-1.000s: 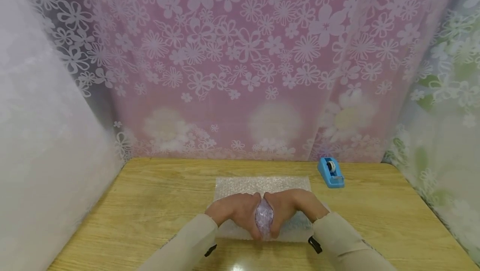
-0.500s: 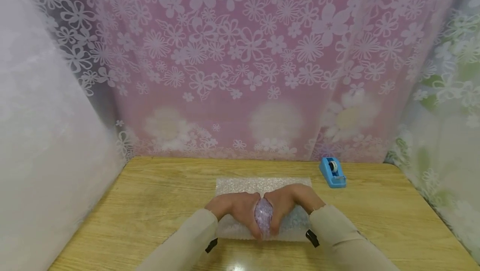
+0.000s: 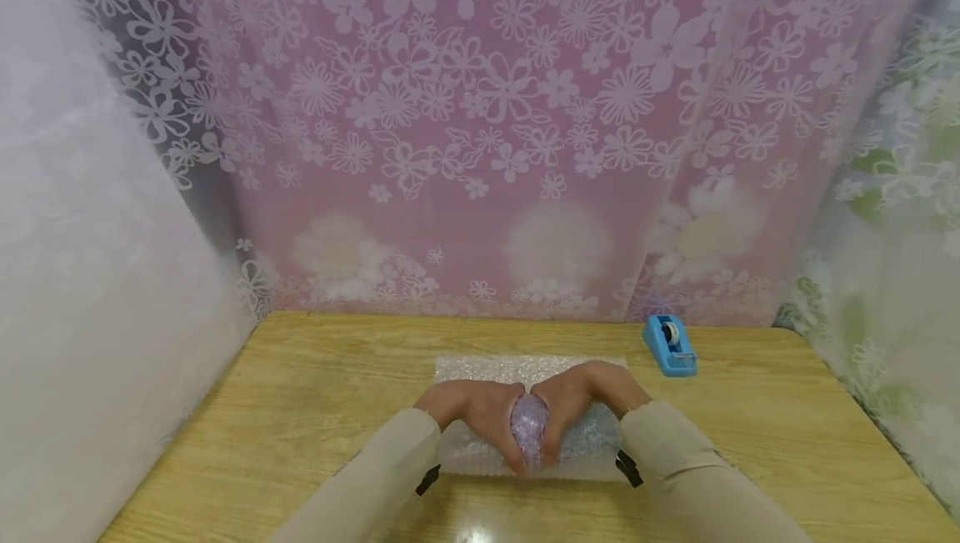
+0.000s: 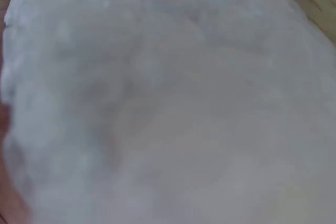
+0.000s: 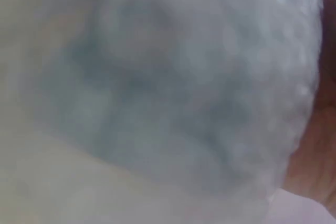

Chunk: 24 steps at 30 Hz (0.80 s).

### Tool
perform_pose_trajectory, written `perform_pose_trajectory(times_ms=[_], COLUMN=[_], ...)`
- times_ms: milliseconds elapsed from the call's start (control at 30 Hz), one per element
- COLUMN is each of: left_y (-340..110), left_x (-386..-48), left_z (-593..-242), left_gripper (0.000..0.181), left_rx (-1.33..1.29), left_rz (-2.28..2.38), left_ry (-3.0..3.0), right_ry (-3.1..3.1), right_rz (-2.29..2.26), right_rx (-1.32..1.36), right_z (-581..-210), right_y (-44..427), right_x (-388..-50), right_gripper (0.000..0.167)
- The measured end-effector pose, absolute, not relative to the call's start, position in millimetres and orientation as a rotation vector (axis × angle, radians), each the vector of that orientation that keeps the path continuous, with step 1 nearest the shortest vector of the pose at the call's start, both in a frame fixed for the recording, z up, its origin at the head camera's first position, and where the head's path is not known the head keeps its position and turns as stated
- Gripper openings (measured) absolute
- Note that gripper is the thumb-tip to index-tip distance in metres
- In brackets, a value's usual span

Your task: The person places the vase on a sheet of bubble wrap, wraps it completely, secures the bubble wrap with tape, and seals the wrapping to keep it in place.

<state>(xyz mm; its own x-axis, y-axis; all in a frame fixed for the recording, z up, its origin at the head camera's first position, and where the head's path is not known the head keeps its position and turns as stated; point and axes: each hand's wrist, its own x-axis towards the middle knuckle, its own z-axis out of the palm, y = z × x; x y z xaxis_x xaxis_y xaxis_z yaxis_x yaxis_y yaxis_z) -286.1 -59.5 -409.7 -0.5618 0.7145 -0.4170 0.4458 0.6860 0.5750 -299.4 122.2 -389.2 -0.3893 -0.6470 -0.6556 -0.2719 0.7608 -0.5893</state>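
Observation:
A wide piece of bubble wrap [image 3: 491,368] lies on the wooden table in front of me. Something bluish-grey shows dimly through its right half, its kind unclear. Both hands grip the wrap at its middle, close together with wrists bent inward. My left hand [image 3: 487,411] holds it from the left, and my right hand [image 3: 572,405] from the right. Between them a rounded, purplish part of the wrap bulges up. The left wrist view is filled by blurred bubble wrap [image 4: 173,77]. In the right wrist view the wrap [image 5: 252,77] has a greenish-grey shape behind it.
A blue tape dispenser [image 3: 670,347] with a roll of tape stands at the back right of the wooden table [image 3: 337,376]. Floral curtains [image 3: 465,109] hang behind the table and along both sides.
Both hands keep their grip on the bubble wrap, and the right wrist has shifted slightly. The tape dispenser sits a little further right in view as the head camera moves slightly.

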Motion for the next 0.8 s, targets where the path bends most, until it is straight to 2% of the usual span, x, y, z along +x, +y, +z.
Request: perform_pose_trajectory(times_ms=[100,333,567,800], left_y=[-59,-58,-59,-61], left_x=[-286,-286,-284,-284], left_z=[-408,-408,-408,-407], left_gripper=[0.070,0.063,0.063,0.062], left_rx=[0.883,0.933,0.893,0.879], left_rz=[0.539,0.553,0.553,0.572], left_ry=[2.251,2.213,2.223,2.199], right_ry=[2.018,2.153,2.217,2.199], right_rz=[-0.486,-0.488,-0.452,-0.444], right_rx=[-0.675,-0.665,-0.651,-0.635], right_z=[-388,-386,-388,-385], right_y=[123,123,127,126], right_x=[-296,-284,-279,-279], right_gripper=[0.051,0.069,0.058,0.062])
